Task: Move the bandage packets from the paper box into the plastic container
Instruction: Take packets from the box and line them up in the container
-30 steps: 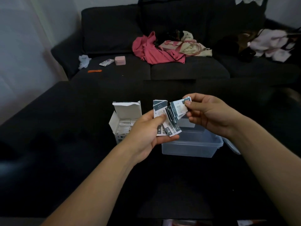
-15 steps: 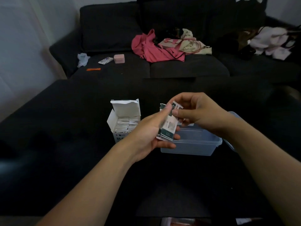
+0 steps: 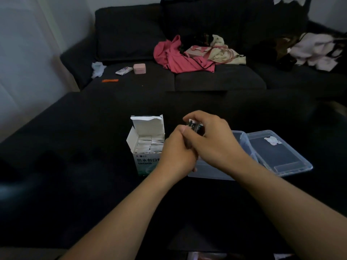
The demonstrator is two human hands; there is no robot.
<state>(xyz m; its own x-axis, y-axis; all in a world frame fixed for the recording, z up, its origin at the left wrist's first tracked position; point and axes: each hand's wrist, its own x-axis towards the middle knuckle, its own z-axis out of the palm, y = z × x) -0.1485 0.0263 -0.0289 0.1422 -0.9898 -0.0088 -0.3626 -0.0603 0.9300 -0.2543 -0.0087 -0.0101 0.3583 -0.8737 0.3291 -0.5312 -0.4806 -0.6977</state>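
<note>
Hands [image 3: 195,145] together, fingers clamped on bandage packets [image 3: 195,126], above plastic container [image 3: 242,139]

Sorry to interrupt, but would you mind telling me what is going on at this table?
A person is moving bandage packets out of the open paper box into the clear plastic container. Both the left hand and right hand are closed together around a small stack of packets, held above the container. Many packets remain in the box. The container's lid lies beside it.
</note>
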